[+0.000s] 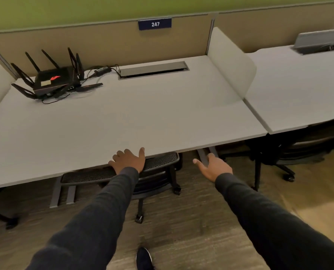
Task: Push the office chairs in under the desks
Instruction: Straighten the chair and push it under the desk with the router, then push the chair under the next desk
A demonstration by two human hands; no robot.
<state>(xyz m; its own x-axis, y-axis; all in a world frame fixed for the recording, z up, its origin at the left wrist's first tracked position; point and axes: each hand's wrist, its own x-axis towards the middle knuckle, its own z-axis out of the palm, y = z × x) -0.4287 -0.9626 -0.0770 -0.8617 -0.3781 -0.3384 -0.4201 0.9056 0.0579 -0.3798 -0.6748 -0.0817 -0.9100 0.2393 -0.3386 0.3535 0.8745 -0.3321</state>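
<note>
Under the desk's front edge: chair [121, 172] is sitting with its mesh backrest top just showing beneath the desk [142, 117], near the middle of that front edge; its wheels are resting on the floor [181, 221].
Left hand: left hand [128, 159] is lying flat and open on the top of the backrest, fingers spread and reaching over the desk's front edge; it is pressing rather than gripping.
Right hand: right hand [213, 167] is hovering open, touching nothing, off the chair's right side and below the desk's front edge.
Progress: this chair is looking almost fully in, judging by how little of it is showing.
Neighbouring chair: second chair [302, 151] is sitting partly under the right-hand desk [298, 90], and it is probably needing the same push.
Far left corner: router [54, 78] is standing with its cables, well apart from the hands.
Risk: fingers are lying between backrest and desk edge, so a further push is likely pinching them; a one-handed, off-centre push is likely swivelling the chair into the desk leg [206, 154].
</note>
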